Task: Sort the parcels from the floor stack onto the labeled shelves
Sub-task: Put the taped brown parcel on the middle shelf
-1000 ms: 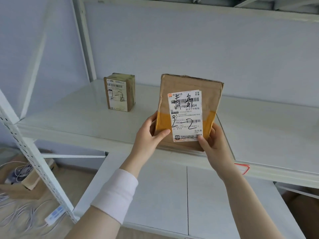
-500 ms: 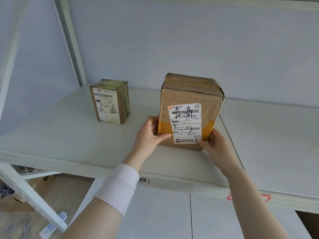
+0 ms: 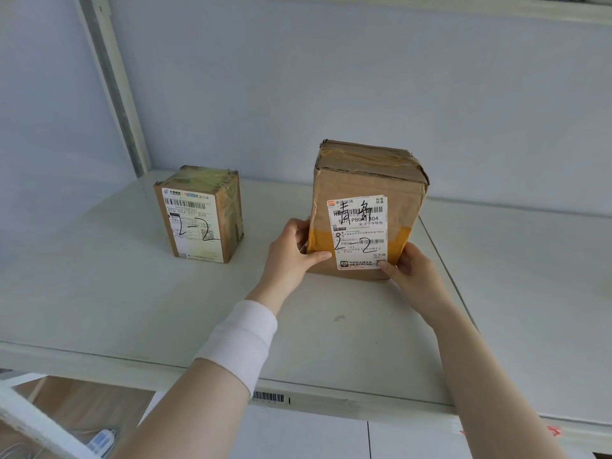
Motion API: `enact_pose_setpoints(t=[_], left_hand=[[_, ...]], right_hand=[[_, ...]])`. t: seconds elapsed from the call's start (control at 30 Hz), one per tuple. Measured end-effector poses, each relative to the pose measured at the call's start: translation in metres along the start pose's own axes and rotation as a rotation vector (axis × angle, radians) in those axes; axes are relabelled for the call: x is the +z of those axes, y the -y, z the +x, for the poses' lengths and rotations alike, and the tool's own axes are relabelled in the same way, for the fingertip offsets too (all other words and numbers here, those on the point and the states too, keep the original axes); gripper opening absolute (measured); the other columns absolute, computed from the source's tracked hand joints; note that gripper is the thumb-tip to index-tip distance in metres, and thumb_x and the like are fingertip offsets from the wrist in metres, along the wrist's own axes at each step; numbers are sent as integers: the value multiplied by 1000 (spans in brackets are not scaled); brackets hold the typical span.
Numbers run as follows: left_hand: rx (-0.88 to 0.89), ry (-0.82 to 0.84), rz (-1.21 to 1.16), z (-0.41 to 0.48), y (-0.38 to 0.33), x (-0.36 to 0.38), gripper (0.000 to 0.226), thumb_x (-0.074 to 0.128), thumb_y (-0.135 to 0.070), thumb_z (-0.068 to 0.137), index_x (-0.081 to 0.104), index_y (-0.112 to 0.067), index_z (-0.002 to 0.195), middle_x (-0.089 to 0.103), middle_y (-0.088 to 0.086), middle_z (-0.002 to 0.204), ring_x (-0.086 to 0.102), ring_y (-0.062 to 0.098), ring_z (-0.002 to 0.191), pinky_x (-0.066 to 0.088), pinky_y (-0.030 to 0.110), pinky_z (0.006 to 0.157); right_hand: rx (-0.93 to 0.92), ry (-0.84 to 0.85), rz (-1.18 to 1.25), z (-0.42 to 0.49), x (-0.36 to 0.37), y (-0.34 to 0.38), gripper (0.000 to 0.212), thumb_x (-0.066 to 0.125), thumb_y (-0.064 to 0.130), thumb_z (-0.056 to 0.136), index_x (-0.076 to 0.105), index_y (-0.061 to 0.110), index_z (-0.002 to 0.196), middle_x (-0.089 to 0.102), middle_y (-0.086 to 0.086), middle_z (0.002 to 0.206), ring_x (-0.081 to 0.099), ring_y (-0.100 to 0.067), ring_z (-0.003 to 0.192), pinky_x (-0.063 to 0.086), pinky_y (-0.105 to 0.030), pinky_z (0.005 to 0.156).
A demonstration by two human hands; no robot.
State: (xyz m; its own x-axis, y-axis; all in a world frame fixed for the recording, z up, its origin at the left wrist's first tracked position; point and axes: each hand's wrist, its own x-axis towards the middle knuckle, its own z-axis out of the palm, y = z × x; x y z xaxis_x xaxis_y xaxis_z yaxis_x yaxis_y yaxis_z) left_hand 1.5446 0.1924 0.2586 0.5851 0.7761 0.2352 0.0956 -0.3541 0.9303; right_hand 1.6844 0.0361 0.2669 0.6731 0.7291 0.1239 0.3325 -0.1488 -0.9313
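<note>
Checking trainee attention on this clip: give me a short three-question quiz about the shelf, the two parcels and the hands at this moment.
1. True or false: the left hand and the right hand both hold the larger parcel near its lower corners.
2. Which handwritten mark is on the labels of both the larger parcel and the smaller parcel? A) 1-1 B) 2-2 C) 3-4
3. Fill in: on the shelf, the smaller parcel stands to the person's ____ of the larger parcel.
Key: 1 true; 2 B; 3 left.
</note>
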Motion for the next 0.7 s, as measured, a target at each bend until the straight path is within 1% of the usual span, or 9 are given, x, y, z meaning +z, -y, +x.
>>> enact_pose_setpoints(t=[0.1, 0.23, 0.3, 0.37, 0.43, 0.5, 0.53, 0.6, 0.7], left_hand=[[-9, 3, -11, 1, 1, 1, 46, 80, -8, 68, 45, -23, 95, 67, 5, 115, 64, 20, 106, 48, 42, 97], [-4, 23, 0, -1, -2, 1, 52, 80, -11, 70, 46, -17, 108, 63, 4, 123, 60, 18, 113, 46, 39, 100], [-13, 35, 17, -2, -3, 0, 62, 80, -13, 70, 45, -12, 120, 59, 3, 129, 57, 18, 118, 44, 40, 102], [-34, 38, 23, -4, -2, 0, 77, 81, -16, 69, 38, -10, 133, 53, 3, 137, 51, 17, 125, 41, 42, 106], [-71, 18, 3, -11, -1, -1, 86, 80, -14, 71, 30, -9, 141, 42, 7, 146, 43, 19, 133, 37, 40, 110], [-92, -22, -15, -20, 0, -4, 85, 77, -11, 74, 29, -7, 143, 36, 8, 149, 39, 20, 135, 34, 36, 112], [-90, -43, -9, -26, 0, -6, 82, 77, -11, 74, 31, -7, 142, 37, 8, 148, 40, 20, 135, 34, 34, 112], [-69, -82, 21, -39, -1, -9, 74, 76, -12, 76, 38, -7, 139, 42, 8, 146, 42, 20, 133, 35, 32, 111], [-38, -123, 40, -68, -7, -10, 63, 73, -13, 79, 44, -9, 134, 47, 4, 142, 45, 16, 131, 34, 25, 108]], right_hand=[[5, -8, -2, 0, 1, -2, 25, 60, 7, 88, 53, 15, 110, 65, 2, 109, 61, -16, 105, 46, -39, 99], [19, -10, 68, -3, 3, 1, 30, 58, 2, 88, 51, 10, 116, 63, -5, 118, 59, -19, 111, 45, -37, 101], [30, -11, 74, -2, 4, 3, 39, 58, 0, 88, 48, 5, 125, 61, -4, 123, 57, -19, 116, 44, -38, 103], [30, -2, 45, -3, 5, 3, 45, 60, 2, 87, 46, 10, 130, 60, -1, 125, 55, -18, 119, 41, -38, 106], [38, -2, 32, -7, 5, 2, 58, 62, 8, 87, 36, 14, 139, 51, 0, 138, 45, -17, 130, 34, -33, 110], [73, -35, 8, -15, 5, 3, 79, 64, 17, 87, 15, 16, 150, 28, 0, 154, 28, -18, 141, 26, -32, 113], [81, -61, -18, -21, 4, 3, 84, 64, 20, 87, 9, 16, 151, 20, 1, 157, 22, -17, 143, 23, -32, 114], [54, -99, -74, -33, 4, 1, 86, 64, 22, 87, 7, 15, 151, 16, 0, 158, 18, -15, 145, 22, -32, 116], [8, -113, -119, -59, 4, 1, 83, 64, 23, 87, 11, 14, 150, 18, 0, 157, 18, -14, 144, 21, -33, 117]])
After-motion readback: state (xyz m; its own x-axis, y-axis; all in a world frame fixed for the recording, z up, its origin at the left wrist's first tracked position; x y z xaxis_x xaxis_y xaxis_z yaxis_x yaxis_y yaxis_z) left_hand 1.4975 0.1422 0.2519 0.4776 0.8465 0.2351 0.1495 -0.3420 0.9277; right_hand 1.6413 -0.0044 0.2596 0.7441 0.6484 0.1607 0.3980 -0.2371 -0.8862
